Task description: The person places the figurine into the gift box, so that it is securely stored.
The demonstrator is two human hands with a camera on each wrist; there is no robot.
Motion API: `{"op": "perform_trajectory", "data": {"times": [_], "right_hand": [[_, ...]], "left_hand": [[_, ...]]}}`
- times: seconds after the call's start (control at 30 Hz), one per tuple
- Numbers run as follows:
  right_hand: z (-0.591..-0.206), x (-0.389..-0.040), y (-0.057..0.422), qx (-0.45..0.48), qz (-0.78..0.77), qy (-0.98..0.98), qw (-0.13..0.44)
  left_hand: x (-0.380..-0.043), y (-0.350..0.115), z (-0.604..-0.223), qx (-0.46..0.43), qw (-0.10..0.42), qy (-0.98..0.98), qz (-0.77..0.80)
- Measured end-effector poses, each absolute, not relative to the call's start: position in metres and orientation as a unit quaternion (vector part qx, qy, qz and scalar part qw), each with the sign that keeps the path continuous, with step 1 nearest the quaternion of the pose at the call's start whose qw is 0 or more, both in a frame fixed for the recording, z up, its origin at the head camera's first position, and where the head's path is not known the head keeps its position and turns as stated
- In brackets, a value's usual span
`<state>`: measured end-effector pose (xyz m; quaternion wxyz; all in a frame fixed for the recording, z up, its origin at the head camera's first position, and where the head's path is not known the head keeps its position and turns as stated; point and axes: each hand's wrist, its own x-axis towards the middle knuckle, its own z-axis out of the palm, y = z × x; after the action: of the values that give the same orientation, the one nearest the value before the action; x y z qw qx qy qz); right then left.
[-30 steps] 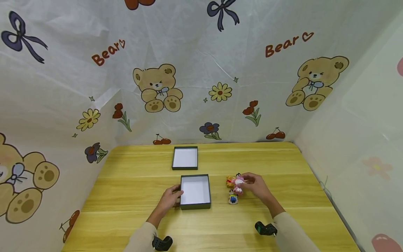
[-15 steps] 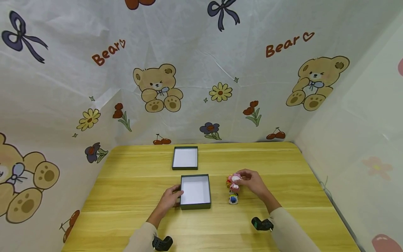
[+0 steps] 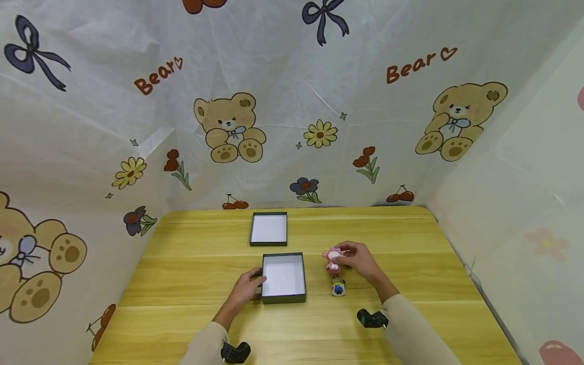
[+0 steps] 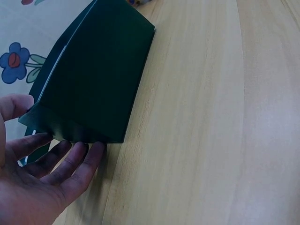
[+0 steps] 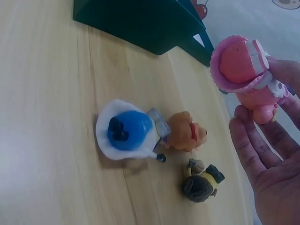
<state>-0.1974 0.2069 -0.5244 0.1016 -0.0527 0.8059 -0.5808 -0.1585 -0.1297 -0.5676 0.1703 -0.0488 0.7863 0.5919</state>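
My left hand (image 3: 246,286) holds the left side of a dark green box (image 3: 283,299) with a white inside. In the left wrist view its thumb lies at the rim and its fingers (image 4: 77,164) touch the outer wall. My right hand (image 3: 362,262) pinches a pink toy figurine (image 5: 246,70) with a scalloped brim, raised off the table to the right of the box. Below it on the table lie a blue-and-white figurine (image 5: 129,131), an orange bear figurine (image 5: 180,131) and a small dark-and-yellow figurine (image 5: 201,183). The head view hides the last two.
A shallow dark green lid (image 3: 268,244), white inside, lies behind the box on the wooden table (image 3: 201,263). A cloth wall (image 3: 283,76) printed with bears and flowers stands at the back. Black devices sit at both wrists.
My right hand has lifted the pink figurine away from the other figurines and moved it left, towards the box. The left hand and the box have stayed in place.
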Motion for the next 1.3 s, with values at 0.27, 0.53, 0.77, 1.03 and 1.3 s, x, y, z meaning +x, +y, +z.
{"op": "perform_trajectory", "data": {"times": [0.27, 0.53, 0.77, 1.03, 1.3], "right_hand": [[-0.53, -0.207, 0.196, -0.04, -0.577, 0.81, 0.099], [-0.522, -0.209, 0.182, -0.049, -0.595, 0.796, 0.105], [-0.529, -0.213, 0.171, -0.045, -0.604, 0.787, 0.113], [-0.526, -0.215, 0.157, -0.052, -0.599, 0.789, 0.125], [-0.529, -0.213, 0.143, -0.05, -0.595, 0.794, 0.116]], "left_hand": [[-0.16, -0.131, -0.572, -0.053, 0.175, 0.785, 0.593], [-0.16, -0.131, -0.571, -0.052, 0.173, 0.787, 0.59], [-0.159, -0.129, -0.568, -0.054, 0.176, 0.779, 0.6], [-0.16, -0.129, -0.567, -0.054, 0.177, 0.779, 0.6], [-0.159, -0.129, -0.567, -0.054, 0.18, 0.775, 0.603]]}}
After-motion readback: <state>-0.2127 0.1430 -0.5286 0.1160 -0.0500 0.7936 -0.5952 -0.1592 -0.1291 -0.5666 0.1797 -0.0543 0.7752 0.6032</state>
